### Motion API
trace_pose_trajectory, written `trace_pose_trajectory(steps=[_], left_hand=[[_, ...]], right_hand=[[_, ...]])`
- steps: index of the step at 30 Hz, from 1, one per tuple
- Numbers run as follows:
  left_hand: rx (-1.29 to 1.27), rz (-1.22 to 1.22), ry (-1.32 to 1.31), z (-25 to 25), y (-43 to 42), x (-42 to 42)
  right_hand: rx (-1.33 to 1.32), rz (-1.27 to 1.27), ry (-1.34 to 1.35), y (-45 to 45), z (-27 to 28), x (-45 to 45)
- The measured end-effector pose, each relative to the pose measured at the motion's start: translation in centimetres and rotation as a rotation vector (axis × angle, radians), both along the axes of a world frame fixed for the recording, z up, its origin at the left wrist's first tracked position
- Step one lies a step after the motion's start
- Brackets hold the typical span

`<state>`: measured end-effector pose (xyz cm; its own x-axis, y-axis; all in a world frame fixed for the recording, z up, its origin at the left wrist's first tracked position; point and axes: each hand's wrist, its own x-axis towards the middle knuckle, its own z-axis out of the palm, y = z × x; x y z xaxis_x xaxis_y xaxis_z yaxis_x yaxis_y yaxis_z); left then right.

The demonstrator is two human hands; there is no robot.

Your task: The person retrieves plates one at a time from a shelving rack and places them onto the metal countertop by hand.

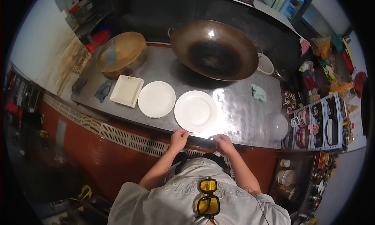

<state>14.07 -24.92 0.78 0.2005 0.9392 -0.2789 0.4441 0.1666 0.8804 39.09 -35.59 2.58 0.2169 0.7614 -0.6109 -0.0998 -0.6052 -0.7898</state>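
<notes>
My left hand [179, 139] is at the table's front edge, just below the rim of a round white plate [196, 111]. Its fingers are curled together; whether anything is between them is too small to tell. To the right, my right hand [224, 143] is also closed at the table edge, with a small bright spot by its fingertips that I cannot make out. A second round white plate [156, 99] lies left of the first. Beside that one is a square white dish [126, 91] with a small green mark on its rim.
A large wok [215, 49] sits at the back of the steel table [238, 119]. A thick round chopping block [121, 55] stands back left. Cloths [103, 91] lie on both sides. At right are a clear bowl [278, 126] and a rack of dishes [318, 123].
</notes>
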Motion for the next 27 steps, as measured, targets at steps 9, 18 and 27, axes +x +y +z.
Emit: trace_pose_trajectory(steps=[9,18,27], left_hand=[[-0.015,-0.341,-0.088,-0.2,-2.8,4.8],[-0.021,-0.635,-0.055,1.8,-7.3,12.1],[-0.073,-0.815,-0.056,2.0,-17.0,20.5]], right_hand=[[0.078,-0.212,-0.065,-7.6,1.0,1.9],[0.094,-0.433,-0.102,-17.4,0.4,5.6],[0.162,-0.594,-0.136,-28.2,0.3,11.2]])
